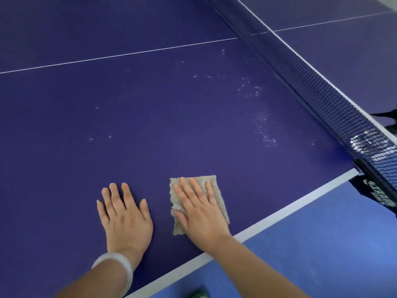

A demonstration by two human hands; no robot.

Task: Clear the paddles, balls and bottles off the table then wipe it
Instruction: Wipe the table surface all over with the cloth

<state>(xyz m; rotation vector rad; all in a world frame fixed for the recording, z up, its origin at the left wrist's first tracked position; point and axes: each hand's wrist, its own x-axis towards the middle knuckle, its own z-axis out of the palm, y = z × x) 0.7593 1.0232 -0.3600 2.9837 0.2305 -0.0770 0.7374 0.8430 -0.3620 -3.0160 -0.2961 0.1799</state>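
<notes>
1. Where the camera looks down across it, the table (150, 125) fills most of the view: a flat, matte, deep violet-blue top. A thin white centre line (129, 53) crosses it, and a broader white edge line (268, 220) runs along its near border.
2. Beyond that border lies the floor (322, 244), a smooth, lighter blue surface.
3. The net (311, 82) runs diagonally along the right. It is dark blue mesh with a white band on top, stretched taut. It ends at a black post (378, 194) with white lettering, clamped at the table's edge.
4. The left hand (124, 216) lies palm down on the bare tabletop near the edge. Its fingers are straight and slightly spread, and it holds nothing.
5. The right hand (199, 211) lies just beside it, palm down, with straight fingers pressing flat on the cloth; they are not curled round it.
6. The cloth (218, 198) is a beige, fuzzy, roughly rectangular pad with soft, uneven edges. It appears folded and lies flat on the table close to the edge line, between the left hand and the net's post. The hand covers most of it.
7. A smooth, pale, translucent bracelet (120, 263) circles the left wrist.
8. Fine white specks (251, 89) are scattered over the tabletop, thickest near the net and sparse towards the left. All lie well apart from the cloth.
</notes>
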